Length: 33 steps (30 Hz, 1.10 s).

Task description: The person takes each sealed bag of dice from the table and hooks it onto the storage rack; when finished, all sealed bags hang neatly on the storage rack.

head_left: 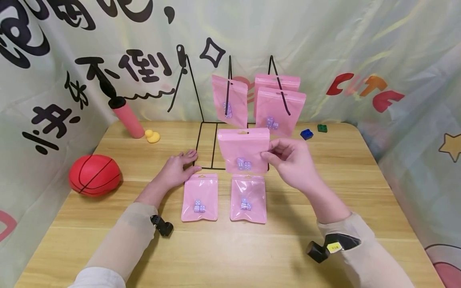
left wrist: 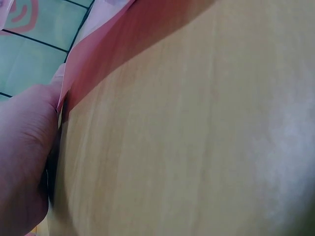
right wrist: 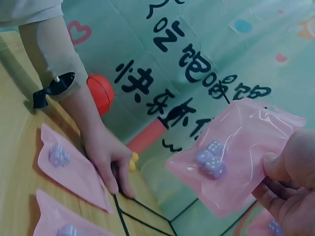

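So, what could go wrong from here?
The right hand pinches the held bag only by its side edge, so the bag might swing or slip. It could also brush the tilted hanging bag behind it. The left hand rests at the base of the black wire rack; if it lifts away, a bump might shift the rack.

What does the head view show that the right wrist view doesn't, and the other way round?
Head only: the blue block, the green block and the black camera worn on the right wrist.

Right wrist only: a printed pale-blue oval and a small printed pink heart.

Both: the right hand pinching a pink bag with dice in it, two flat pink bags on the table, the left hand at the black rack, the red ball, and the yellow duck, only partly visible from the wrist.
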Each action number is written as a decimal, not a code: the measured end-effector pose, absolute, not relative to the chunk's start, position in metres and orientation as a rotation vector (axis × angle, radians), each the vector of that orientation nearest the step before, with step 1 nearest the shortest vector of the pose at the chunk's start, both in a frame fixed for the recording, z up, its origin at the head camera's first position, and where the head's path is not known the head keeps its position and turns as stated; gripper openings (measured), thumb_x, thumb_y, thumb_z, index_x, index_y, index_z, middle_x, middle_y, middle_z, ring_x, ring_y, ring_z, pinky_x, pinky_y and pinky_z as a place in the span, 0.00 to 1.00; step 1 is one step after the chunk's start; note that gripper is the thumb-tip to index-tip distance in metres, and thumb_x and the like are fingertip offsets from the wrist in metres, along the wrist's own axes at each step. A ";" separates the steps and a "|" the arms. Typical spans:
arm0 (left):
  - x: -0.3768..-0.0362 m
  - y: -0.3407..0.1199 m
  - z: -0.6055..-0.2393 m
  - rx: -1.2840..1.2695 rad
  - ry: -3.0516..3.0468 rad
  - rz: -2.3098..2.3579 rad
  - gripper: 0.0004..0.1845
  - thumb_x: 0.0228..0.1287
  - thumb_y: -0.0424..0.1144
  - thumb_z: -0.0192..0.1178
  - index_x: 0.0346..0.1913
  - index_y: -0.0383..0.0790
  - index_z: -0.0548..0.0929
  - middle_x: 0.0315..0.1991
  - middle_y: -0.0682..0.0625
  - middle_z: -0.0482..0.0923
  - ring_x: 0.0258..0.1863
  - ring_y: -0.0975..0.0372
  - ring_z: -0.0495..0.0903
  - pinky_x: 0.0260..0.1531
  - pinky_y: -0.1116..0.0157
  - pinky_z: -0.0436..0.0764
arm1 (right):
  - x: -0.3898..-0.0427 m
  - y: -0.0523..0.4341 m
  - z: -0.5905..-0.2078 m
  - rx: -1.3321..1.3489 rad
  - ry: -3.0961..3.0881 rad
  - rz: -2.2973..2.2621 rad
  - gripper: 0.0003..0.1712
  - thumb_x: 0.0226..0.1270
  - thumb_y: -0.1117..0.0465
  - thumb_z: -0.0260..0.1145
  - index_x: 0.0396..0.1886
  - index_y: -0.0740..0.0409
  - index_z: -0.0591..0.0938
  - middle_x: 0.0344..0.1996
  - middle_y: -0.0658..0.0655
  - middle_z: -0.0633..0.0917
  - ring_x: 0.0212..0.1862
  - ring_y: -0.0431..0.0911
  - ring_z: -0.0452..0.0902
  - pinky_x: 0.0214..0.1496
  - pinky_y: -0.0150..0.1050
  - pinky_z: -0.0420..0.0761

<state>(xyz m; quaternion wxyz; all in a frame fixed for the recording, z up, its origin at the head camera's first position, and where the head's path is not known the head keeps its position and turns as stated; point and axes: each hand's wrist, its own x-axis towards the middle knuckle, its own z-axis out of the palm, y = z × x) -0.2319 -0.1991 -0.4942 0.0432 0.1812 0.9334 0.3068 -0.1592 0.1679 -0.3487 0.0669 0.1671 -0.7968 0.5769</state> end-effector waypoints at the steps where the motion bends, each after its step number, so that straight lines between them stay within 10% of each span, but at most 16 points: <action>1: -0.232 -0.199 -0.494 0.560 2.856 0.938 0.33 0.76 0.53 0.66 0.74 0.37 0.75 0.78 0.47 0.65 0.79 0.45 0.60 0.80 0.44 0.53 | -0.160 0.165 -0.347 0.510 -2.396 1.747 0.04 0.68 0.77 0.71 0.36 0.67 0.88 0.31 0.62 0.89 0.26 0.46 0.79 0.24 0.31 0.76; 33: -0.233 -0.199 -0.494 0.569 2.855 0.941 0.33 0.76 0.53 0.66 0.73 0.35 0.76 0.77 0.47 0.65 0.79 0.54 0.62 0.80 0.47 0.52 | -0.204 0.119 -0.345 0.415 -2.249 1.869 0.01 0.69 0.75 0.72 0.37 0.71 0.87 0.33 0.64 0.89 0.32 0.50 0.81 0.34 0.32 0.83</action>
